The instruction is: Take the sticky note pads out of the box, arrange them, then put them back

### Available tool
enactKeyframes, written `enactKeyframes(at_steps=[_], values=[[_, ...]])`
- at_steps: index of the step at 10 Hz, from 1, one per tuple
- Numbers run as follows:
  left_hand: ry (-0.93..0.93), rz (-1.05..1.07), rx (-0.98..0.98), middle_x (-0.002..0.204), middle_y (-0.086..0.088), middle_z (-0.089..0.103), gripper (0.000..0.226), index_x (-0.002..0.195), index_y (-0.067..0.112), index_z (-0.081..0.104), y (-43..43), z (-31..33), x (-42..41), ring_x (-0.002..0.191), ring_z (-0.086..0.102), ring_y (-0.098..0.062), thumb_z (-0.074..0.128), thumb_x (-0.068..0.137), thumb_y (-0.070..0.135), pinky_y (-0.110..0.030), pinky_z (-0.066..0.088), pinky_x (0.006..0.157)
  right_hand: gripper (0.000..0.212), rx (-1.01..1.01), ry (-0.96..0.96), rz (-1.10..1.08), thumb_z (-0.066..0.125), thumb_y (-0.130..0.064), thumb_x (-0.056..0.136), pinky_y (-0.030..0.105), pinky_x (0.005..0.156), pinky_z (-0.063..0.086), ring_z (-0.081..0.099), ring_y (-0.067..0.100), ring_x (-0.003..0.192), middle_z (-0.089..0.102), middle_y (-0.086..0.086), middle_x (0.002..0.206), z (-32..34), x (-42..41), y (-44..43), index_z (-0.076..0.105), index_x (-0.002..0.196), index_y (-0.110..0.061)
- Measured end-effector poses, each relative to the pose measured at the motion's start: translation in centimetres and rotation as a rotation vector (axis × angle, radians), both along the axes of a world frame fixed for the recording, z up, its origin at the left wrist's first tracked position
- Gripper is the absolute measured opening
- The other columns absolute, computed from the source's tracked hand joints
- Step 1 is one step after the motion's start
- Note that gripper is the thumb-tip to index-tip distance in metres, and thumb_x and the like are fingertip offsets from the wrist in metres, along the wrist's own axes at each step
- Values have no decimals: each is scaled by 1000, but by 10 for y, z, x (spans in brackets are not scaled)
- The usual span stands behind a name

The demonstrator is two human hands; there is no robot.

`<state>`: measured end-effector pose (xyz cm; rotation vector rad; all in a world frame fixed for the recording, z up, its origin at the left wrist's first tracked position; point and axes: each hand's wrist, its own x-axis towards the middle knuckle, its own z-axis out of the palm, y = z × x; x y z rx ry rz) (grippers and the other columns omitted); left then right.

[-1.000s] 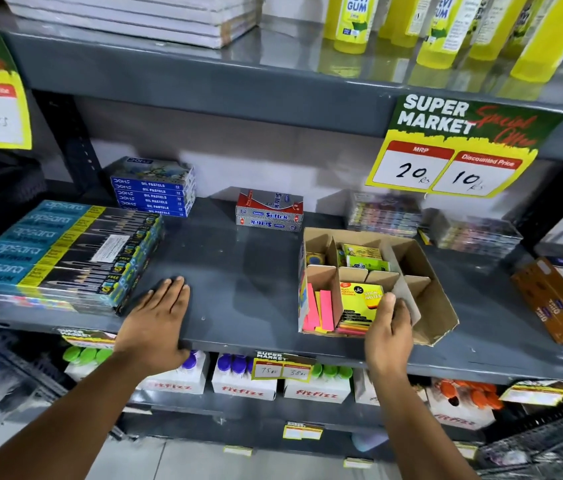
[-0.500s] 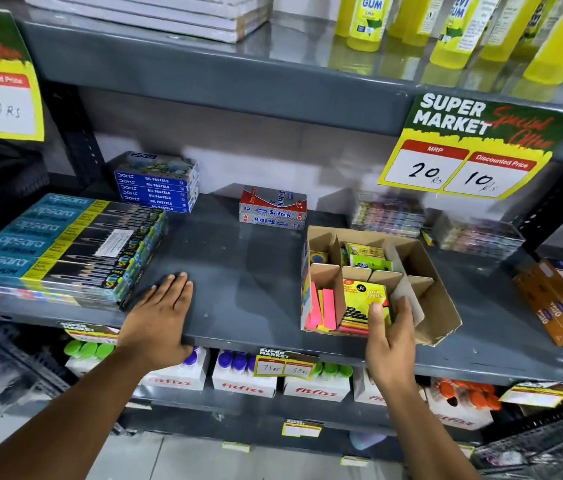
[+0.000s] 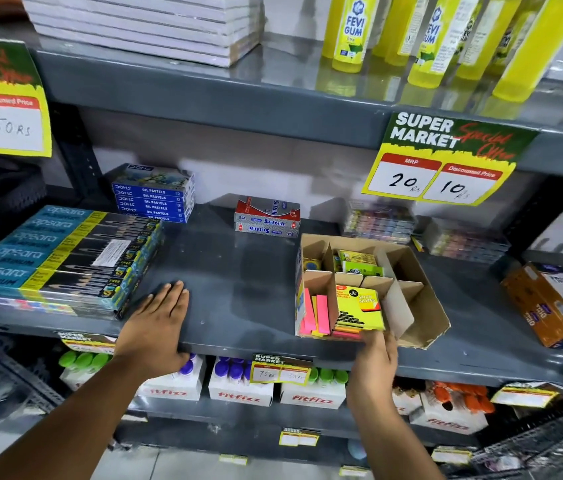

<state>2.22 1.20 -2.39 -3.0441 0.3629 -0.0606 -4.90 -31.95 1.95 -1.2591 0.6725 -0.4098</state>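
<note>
An open cardboard box (image 3: 423, 308) with dividers stands on the grey shelf (image 3: 238, 271), right of centre. Its front left compartment holds upright pink sticky note pads (image 3: 315, 313). Beside them a yellow sticky note pad (image 3: 359, 303) lies on top of a stack of pads. More yellow and green pads (image 3: 359, 263) fill a rear compartment. My right hand (image 3: 375, 362) is at the box's front edge, fingertips touching the near edge of the yellow stack; a grip cannot be made out. My left hand (image 3: 155, 323) rests flat on the shelf's front edge, fingers spread, holding nothing.
Apsara pencil boxes (image 3: 58, 258) are stacked at the left, blue oil pastel boxes (image 3: 153, 195) and Softek boxes (image 3: 266, 220) at the back. Orange cartons (image 3: 546, 303) sit at the right. A price sign (image 3: 442, 161) hangs from the shelf above the box.
My right hand has slid back from on top of the yellow pad to its near edge at the box front. The left hand has stayed flat on the shelf.
</note>
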Motion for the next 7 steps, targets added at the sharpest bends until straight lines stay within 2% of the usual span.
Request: enactKeyframes(at_steps=[1, 3, 4, 5, 6, 7], values=[[-1, -1, 20, 160, -8, -7, 116, 148, 12, -5, -1, 1, -1, 146, -5, -23, 49, 61, 67, -39, 9, 119, 54, -40, 32, 14, 42, -19, 89, 37, 93, 30, 42, 25, 126, 45, 3, 144, -5, -1, 0, 38, 143, -23], [17, 0, 6, 160, -8, -7, 117, 148, 11, -6, -2, 5, -1, 146, -5, -24, 52, 61, 65, -40, 8, 119, 59, -158, 12, 106, 43, -33, 89, 40, 98, 31, 40, 18, 126, 39, -6, 148, -11, -16, -9, 28, 146, -39], [42, 1, -5, 160, -8, -8, 117, 148, 12, -6, -5, 10, -4, 145, -6, -23, 55, 61, 62, -39, 7, 119, 63, -546, 2, 170, 47, -37, 96, 41, 106, 28, 28, 18, 138, 23, -5, 158, -7, -31, -16, 15, 150, -36], [67, -2, -28, 160, -8, -9, 120, 148, 12, -7, -5, 17, -5, 145, -7, -24, 59, 61, 61, -40, 7, 119, 65, -1021, -75, 272, 44, -39, 97, 47, 113, 20, 11, 23, 146, 11, 4, 161, -4, -44, -15, 13, 152, -22], [138, 9, -38, 160, -11, -11, 128, 147, 10, -10, -8, 28, -15, 145, -9, -26, 57, 60, 76, -41, 5, 118, 70, -1554, -146, 332, 35, -45, 96, 51, 115, 14, 5, 31, 146, 12, 16, 158, -2, -53, -12, 16, 150, -6], [78, -19, -80, 159, -12, -10, 126, 147, 9, -9, -14, 29, -22, 145, -13, -25, 38, 63, 90, -40, -1, 117, 70, -1678, -202, 326, 33, -47, 95, 52, 114, 12, 7, 33, 145, 14, 18, 158, 11, -54, -19, 16, 150, -6]])
